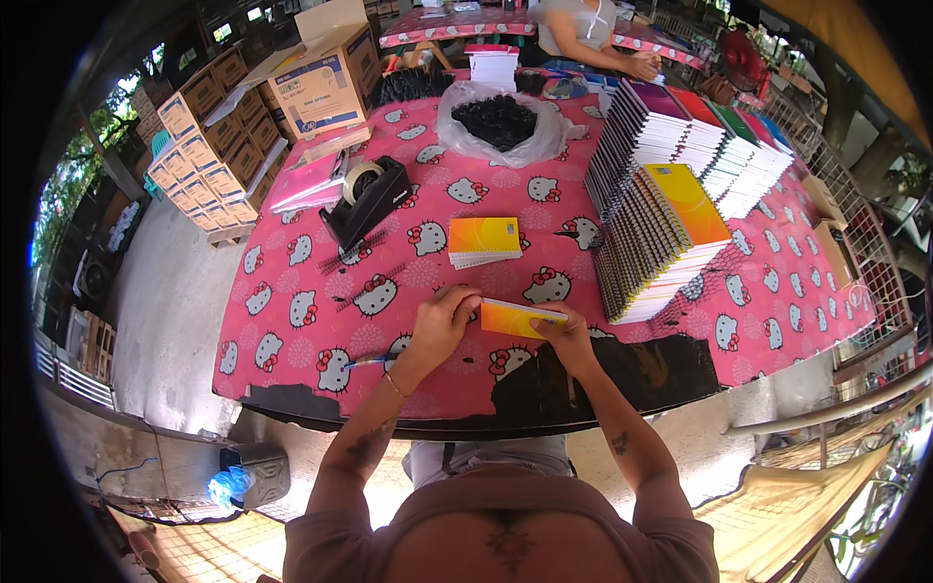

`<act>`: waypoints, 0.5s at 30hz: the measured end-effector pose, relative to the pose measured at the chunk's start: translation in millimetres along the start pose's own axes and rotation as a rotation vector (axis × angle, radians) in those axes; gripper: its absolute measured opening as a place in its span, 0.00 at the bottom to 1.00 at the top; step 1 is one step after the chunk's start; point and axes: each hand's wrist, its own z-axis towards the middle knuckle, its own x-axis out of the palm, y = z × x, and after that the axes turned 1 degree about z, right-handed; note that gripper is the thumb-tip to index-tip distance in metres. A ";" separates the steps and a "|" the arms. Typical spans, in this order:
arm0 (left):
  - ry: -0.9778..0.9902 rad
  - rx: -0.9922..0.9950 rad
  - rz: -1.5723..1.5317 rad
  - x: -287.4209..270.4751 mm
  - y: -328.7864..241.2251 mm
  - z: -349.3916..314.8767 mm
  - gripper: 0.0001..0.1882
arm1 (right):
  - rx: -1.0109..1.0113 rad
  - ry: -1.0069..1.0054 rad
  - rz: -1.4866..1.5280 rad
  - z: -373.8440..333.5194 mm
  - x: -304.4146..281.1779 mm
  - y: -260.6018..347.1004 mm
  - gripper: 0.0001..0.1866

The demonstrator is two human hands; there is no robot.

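Note:
A small yellow-orange notebook [509, 318] is held low over the table's near side. My right hand [568, 340] grips its right end, thumb on top. At its left edge, my left hand [445, 325] is closed in a pinch; what the fingertips hold, if anything, is too small to make out. Just beyond lies a short stack of similar yellow-orange notebooks [484, 239]. A pen [369, 360] rests by my left forearm. Farther back, a clear plastic bag [455, 126] is spread around a heap of black coils [498, 120].
Tall stacks of spiral notebooks [671, 228] stand at right. A black tape dispenser [374, 202] and pink notebooks [309, 185] sit at left. The pink patterned table cover [282, 321] is torn along the near edge. Cardboard boxes [219, 136] are piled at left; another person [581, 34] works beyond.

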 end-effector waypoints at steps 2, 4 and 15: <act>0.051 0.184 -0.012 -5.6 -15.2 11.8 0.09 | 0.001 0.021 0.006 -2.0 -3.5 3.1 0.12; 0.158 0.256 0.158 -16.1 -8.0 11.7 0.11 | -0.013 0.043 -0.012 -4.5 -3.4 6.3 0.12; 0.105 0.320 0.858 7.1 -51.2 -22.3 0.37 | -0.017 -0.135 0.045 -20.4 29.1 33.4 0.14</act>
